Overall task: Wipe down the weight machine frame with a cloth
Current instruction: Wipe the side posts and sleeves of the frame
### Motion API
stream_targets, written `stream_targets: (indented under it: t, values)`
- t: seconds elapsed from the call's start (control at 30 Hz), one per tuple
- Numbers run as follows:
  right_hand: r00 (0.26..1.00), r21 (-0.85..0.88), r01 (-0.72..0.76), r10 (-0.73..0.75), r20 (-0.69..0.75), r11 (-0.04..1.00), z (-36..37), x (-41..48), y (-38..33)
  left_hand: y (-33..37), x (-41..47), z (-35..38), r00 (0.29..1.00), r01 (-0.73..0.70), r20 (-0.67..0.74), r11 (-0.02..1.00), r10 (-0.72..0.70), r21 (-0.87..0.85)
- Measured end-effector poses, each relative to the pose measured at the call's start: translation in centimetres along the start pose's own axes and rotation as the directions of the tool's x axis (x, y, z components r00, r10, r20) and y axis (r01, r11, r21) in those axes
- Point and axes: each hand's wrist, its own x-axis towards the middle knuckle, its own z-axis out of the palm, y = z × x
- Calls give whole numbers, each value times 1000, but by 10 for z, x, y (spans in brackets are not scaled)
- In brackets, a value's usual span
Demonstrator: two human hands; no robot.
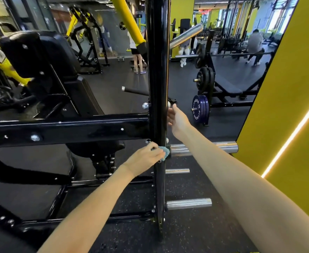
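Observation:
A glossy black upright post (pixel 157 70) of the weight machine frame rises through the middle of the view, joined on its left by a black horizontal beam (pixel 67 129). My left hand (pixel 146 157) grips a bunched blue cloth (pixel 165 152) and presses it against the post just below the beam joint. Higher up, my right hand (pixel 177 118) touches the post's right side, its fingers partly hidden behind the edge.
Chrome weight pegs (pixel 189 203) stick out to the right of the post at several heights. A padded black seat (pixel 40 57) sits at left. A yellow wall (pixel 287 106) stands close on the right. A blue weight plate (pixel 199 108), a bench and people lie beyond.

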Motion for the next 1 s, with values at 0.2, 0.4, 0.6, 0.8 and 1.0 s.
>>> stream_targets:
  t: [0.2, 0.4, 0.6, 0.8, 1.0]
  values:
    - [1000, -14, -5, 4, -20, 1000, 1, 1, 4, -14, 17, -19, 967, 152, -206, 988, -149, 1]
    - [1000, -109, 20, -19, 6, 994, 5, -7, -10, -2, 1, -4, 995, -13, 101, 994, 3, 107]
    - [999, -289, 2, 11, 45, 957, 10, -13, -25, -18, 64, -59, 828, 330, -471, 944, -303, -26]
    - [998, -352, 41, -20, 61, 935, 14, -18, -44, 11, 81, -48, 336, 548, -518, 610, -787, -572]
    - [981, -340, 144, -88, 175, 929, 18, -19, -84, -7, 146, -114, -42, 533, -365, 288, -930, -796]
